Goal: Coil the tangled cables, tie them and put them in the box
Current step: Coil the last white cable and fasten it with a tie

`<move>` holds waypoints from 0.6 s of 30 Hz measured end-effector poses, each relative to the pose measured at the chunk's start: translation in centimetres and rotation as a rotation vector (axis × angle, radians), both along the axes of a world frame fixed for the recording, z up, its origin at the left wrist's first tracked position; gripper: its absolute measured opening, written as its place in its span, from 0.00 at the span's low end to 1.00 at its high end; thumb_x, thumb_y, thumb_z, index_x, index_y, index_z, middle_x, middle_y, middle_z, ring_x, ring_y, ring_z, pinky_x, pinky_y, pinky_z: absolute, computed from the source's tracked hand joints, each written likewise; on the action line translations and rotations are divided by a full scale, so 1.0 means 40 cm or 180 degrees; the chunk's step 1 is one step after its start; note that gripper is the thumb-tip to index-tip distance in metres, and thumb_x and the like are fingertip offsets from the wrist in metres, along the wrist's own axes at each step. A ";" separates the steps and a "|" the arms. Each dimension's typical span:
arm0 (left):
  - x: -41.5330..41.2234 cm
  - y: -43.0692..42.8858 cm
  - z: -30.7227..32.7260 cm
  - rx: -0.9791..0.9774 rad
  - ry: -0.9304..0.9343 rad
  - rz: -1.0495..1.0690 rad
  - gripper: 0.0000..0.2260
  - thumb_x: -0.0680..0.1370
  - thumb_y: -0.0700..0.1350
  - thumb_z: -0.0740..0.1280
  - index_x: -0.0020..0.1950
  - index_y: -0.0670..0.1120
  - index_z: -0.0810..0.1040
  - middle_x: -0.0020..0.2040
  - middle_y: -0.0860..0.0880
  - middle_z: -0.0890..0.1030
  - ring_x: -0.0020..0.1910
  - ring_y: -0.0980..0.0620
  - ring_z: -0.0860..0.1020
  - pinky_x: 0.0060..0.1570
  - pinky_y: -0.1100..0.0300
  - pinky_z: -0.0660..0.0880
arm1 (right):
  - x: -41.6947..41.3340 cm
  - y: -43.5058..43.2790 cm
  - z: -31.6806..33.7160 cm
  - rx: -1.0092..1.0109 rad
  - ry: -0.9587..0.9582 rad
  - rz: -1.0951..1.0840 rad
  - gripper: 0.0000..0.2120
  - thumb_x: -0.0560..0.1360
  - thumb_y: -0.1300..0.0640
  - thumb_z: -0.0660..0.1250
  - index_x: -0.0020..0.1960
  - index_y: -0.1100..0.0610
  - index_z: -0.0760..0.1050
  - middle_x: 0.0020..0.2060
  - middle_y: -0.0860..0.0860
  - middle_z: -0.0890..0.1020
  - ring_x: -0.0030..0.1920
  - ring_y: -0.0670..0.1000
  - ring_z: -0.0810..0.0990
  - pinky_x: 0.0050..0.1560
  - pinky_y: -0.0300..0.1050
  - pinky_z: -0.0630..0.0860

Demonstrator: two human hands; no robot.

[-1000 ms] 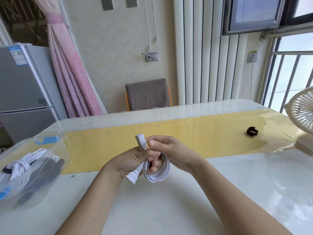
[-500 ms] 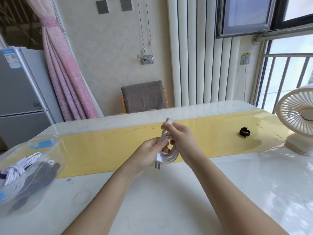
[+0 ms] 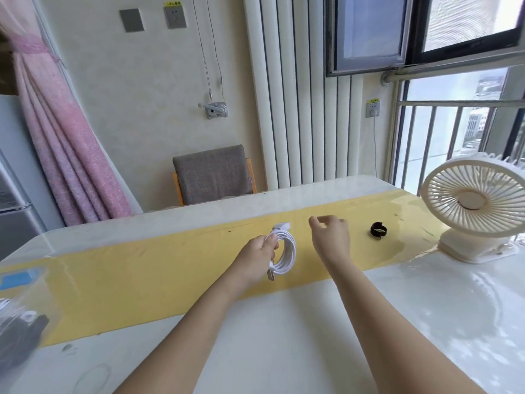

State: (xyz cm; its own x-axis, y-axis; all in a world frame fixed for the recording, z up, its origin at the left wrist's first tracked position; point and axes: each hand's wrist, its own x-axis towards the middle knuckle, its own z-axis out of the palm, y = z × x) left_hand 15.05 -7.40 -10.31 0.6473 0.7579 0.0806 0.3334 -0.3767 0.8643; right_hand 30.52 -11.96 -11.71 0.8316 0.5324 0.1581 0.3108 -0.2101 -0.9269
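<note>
My left hand (image 3: 260, 255) grips a coiled white cable (image 3: 287, 251) above the yellow strip of the table, with one plug end sticking up and the other hanging down. To its right, my right hand (image 3: 331, 237) hovers over the strip with fingers relaxed and holds nothing. A small black cable tie (image 3: 378, 230) lies on the strip, a little beyond and to the right of my right hand. At the left edge stands a clear plastic box (image 3: 21, 314) with other cables inside, only partly in view.
A white desk fan (image 3: 477, 206) stands at the table's right end. A grey chair (image 3: 213, 174) sits behind the table's far edge. The white table (image 3: 284, 336) has a yellow strip (image 3: 142, 280) across its middle.
My right hand has let go of the coil and moved right, toward the black tie. My left hand alone now holds the coil. The view has shifted to the right.
</note>
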 end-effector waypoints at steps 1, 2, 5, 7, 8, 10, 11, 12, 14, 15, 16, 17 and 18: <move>0.003 0.005 -0.008 -0.0080 -0.0026 0.0072 0.14 0.83 0.50 0.52 0.41 0.48 0.70 0.35 0.52 0.69 0.34 0.55 0.67 0.34 0.62 0.64 | 0.033 -0.002 -0.010 -0.0328 -0.0296 -0.0198 0.19 0.79 0.52 0.61 0.66 0.61 0.70 0.65 0.57 0.70 0.63 0.60 0.69 0.61 0.50 0.66; -0.001 0.008 -0.015 -0.0122 -0.0052 0.0148 0.14 0.83 0.50 0.52 0.41 0.48 0.70 0.35 0.52 0.69 0.34 0.55 0.67 0.34 0.62 0.63 | 0.064 -0.006 -0.018 -0.0642 -0.0498 -0.0321 0.23 0.78 0.54 0.61 0.70 0.61 0.65 0.70 0.59 0.63 0.67 0.62 0.64 0.65 0.52 0.64; -0.014 0.019 -0.026 -0.0179 -0.0186 0.0314 0.15 0.83 0.49 0.52 0.40 0.48 0.70 0.34 0.52 0.68 0.32 0.54 0.66 0.32 0.63 0.63 | 0.151 -0.033 -0.039 -0.1453 -0.0767 -0.0529 0.28 0.77 0.56 0.60 0.74 0.60 0.56 0.75 0.61 0.54 0.72 0.63 0.56 0.69 0.55 0.59; -0.027 0.024 -0.026 -0.0207 -0.0297 0.0453 0.15 0.83 0.48 0.52 0.40 0.47 0.70 0.34 0.51 0.67 0.32 0.54 0.66 0.30 0.65 0.63 | 0.195 -0.048 -0.061 -0.1745 -0.0747 -0.0497 0.27 0.77 0.56 0.59 0.73 0.60 0.57 0.75 0.61 0.54 0.72 0.63 0.55 0.70 0.55 0.57; -0.037 0.027 -0.025 -0.0230 -0.0347 0.0518 0.15 0.83 0.48 0.53 0.40 0.47 0.71 0.34 0.51 0.67 0.32 0.54 0.66 0.31 0.64 0.63 | 0.207 -0.052 -0.069 -0.1820 -0.0743 -0.0470 0.25 0.77 0.57 0.58 0.72 0.61 0.59 0.74 0.61 0.56 0.71 0.64 0.56 0.70 0.54 0.57; -0.054 0.031 -0.023 -0.0323 -0.0441 0.0561 0.15 0.83 0.48 0.53 0.40 0.46 0.71 0.34 0.51 0.67 0.32 0.53 0.65 0.32 0.61 0.62 | 0.222 -0.059 -0.078 -0.1922 -0.0842 -0.0440 0.22 0.78 0.57 0.56 0.70 0.61 0.62 0.71 0.61 0.61 0.69 0.63 0.61 0.67 0.53 0.59; -0.064 0.032 -0.020 -0.0386 -0.0488 0.0567 0.15 0.83 0.49 0.53 0.41 0.46 0.71 0.34 0.51 0.67 0.32 0.53 0.65 0.32 0.60 0.63 | 0.224 -0.061 -0.078 -0.1968 -0.0943 -0.0429 0.20 0.78 0.58 0.55 0.69 0.62 0.64 0.69 0.61 0.64 0.67 0.62 0.63 0.66 0.52 0.61; -0.075 0.032 -0.017 -0.0436 -0.0528 0.0568 0.15 0.83 0.49 0.53 0.41 0.46 0.71 0.34 0.50 0.67 0.31 0.53 0.65 0.31 0.60 0.63 | 0.224 -0.063 -0.074 -0.1993 -0.1073 -0.0430 0.18 0.78 0.59 0.54 0.67 0.63 0.66 0.67 0.60 0.66 0.66 0.62 0.65 0.63 0.52 0.63; -0.093 0.029 -0.009 -0.0524 -0.0602 0.0575 0.14 0.83 0.49 0.53 0.42 0.45 0.71 0.34 0.50 0.66 0.30 0.53 0.66 0.29 0.62 0.66 | 0.219 -0.064 -0.071 -0.1964 -0.1276 -0.0403 0.15 0.78 0.63 0.53 0.63 0.64 0.68 0.63 0.60 0.70 0.62 0.61 0.67 0.58 0.50 0.66; -0.101 0.026 -0.006 -0.0589 -0.0654 0.0573 0.14 0.83 0.49 0.53 0.42 0.45 0.71 0.34 0.50 0.66 0.31 0.53 0.66 0.30 0.61 0.69 | 0.213 -0.062 -0.072 -0.1919 -0.1341 -0.0362 0.15 0.78 0.65 0.52 0.62 0.64 0.69 0.61 0.60 0.71 0.61 0.61 0.68 0.56 0.50 0.67; -0.109 0.023 -0.002 -0.0675 -0.0723 0.0569 0.14 0.83 0.49 0.53 0.42 0.45 0.72 0.34 0.50 0.66 0.31 0.53 0.67 0.35 0.57 0.74 | 0.202 -0.058 -0.074 -0.1857 -0.1409 -0.0305 0.15 0.78 0.66 0.51 0.61 0.64 0.70 0.60 0.60 0.72 0.60 0.61 0.69 0.54 0.50 0.67; -0.116 0.019 0.000 -0.0773 -0.0787 0.0565 0.14 0.83 0.49 0.54 0.43 0.44 0.72 0.34 0.50 0.66 0.31 0.52 0.67 0.41 0.50 0.76 | 0.190 -0.054 -0.078 -0.1787 -0.1474 -0.0248 0.16 0.77 0.67 0.51 0.60 0.64 0.71 0.58 0.60 0.73 0.59 0.61 0.70 0.53 0.49 0.68; -0.123 0.014 0.000 -0.0854 -0.0825 0.0573 0.14 0.83 0.49 0.54 0.43 0.44 0.73 0.34 0.50 0.66 0.31 0.52 0.67 0.48 0.43 0.77 | 0.178 -0.050 -0.083 -0.1714 -0.1524 -0.0192 0.16 0.76 0.67 0.52 0.60 0.63 0.72 0.57 0.60 0.74 0.58 0.61 0.70 0.51 0.49 0.68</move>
